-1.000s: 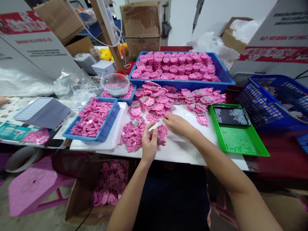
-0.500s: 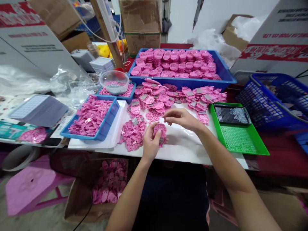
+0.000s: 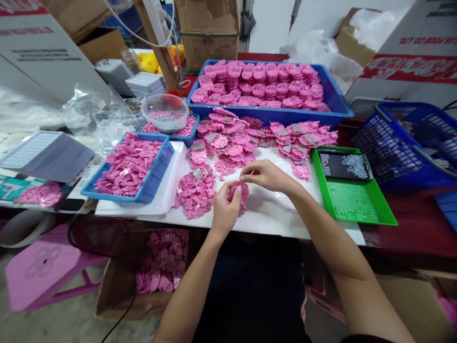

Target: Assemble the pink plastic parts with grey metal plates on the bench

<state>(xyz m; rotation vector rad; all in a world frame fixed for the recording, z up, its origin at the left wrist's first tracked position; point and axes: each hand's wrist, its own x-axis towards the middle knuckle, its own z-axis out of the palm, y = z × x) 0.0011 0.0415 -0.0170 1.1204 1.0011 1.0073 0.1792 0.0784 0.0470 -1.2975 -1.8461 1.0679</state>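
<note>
My left hand (image 3: 224,209) is closed round a round pink plastic piece (image 3: 240,193), held just above the white board (image 3: 271,212). My right hand (image 3: 266,175) hovers right above that piece, thumb and forefinger pinched on something too small to name. A pile of small pink parts (image 3: 196,190) lies just left of my left hand. More round pink pieces with grey inserts (image 3: 232,143) are heaped behind both hands.
A big blue tray of stacked pink pieces (image 3: 333,102) stands at the back. A blue tray of small pink parts (image 3: 159,171) and a clear bowl (image 3: 165,113) sit at the left. A green tray (image 3: 352,202) and a blue basket (image 3: 410,147) are at the right. A cardboard box with pink pieces (image 3: 117,286) stands below the table.
My right hand lifted off the board and came over the pink piece with its fingers pinched. My left hand turned the piece and kept hold of it.
</note>
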